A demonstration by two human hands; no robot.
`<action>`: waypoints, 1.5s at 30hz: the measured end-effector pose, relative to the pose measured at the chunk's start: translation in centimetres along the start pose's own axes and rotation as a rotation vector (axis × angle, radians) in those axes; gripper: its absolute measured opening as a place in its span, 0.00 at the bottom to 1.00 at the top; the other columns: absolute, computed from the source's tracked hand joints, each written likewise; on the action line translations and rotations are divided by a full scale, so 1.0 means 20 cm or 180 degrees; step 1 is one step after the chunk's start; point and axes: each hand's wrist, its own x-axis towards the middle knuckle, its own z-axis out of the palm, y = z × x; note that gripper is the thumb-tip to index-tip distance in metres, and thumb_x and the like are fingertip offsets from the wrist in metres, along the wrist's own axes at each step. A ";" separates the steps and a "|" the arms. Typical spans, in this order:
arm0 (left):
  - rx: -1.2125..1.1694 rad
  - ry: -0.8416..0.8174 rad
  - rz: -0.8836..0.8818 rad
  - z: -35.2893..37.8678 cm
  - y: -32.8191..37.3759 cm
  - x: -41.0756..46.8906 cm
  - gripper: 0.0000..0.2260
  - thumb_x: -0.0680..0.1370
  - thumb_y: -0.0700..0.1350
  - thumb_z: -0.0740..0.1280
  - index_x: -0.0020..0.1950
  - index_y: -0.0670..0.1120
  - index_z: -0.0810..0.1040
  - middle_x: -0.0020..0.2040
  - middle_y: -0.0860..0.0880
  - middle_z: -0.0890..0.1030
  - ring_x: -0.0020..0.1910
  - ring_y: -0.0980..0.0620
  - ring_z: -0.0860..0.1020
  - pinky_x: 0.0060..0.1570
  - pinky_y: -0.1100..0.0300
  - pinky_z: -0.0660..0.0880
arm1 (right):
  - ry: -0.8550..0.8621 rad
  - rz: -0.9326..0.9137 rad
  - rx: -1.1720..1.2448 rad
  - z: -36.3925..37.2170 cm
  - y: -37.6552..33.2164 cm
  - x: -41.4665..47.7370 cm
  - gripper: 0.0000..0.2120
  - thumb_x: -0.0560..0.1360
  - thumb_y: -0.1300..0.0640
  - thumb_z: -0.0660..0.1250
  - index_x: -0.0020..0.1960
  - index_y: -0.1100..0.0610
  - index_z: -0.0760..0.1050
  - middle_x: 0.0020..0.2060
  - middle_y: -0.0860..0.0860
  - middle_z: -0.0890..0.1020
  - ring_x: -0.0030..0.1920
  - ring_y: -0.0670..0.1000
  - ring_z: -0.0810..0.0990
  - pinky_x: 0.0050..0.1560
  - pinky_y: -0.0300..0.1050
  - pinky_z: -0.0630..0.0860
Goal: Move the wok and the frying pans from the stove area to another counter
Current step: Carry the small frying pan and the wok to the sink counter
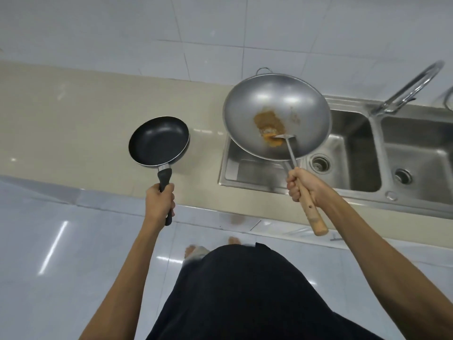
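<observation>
My left hand [159, 201] grips the black handle of a small black frying pan [158, 141], held in the air above the beige counter [73, 123]. My right hand [304, 186] is closed around the wooden handle of a large steel wok [277, 116], together with the thin metal handle of a spatula [290, 148] that rests inside it. The wok hangs over the left end of the sink unit and holds an orange-brown patch of food or rust at its bottom.
A stainless double sink [353, 153] with a curved tap [411, 87] fills the right of the counter. White tiled wall rises behind it. Below are a glossy white tiled floor [61, 253], my dark clothing and my feet.
</observation>
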 end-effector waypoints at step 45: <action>0.0351 -0.0463 0.0005 -0.24 0.19 0.80 0.08 0.81 0.42 0.63 0.42 0.42 0.70 0.28 0.48 0.69 0.21 0.53 0.65 0.20 0.61 0.67 | 0.0489 0.0042 0.0831 0.41 -0.02 0.35 0.09 0.77 0.60 0.59 0.38 0.55 0.69 0.24 0.49 0.71 0.19 0.46 0.67 0.17 0.37 0.66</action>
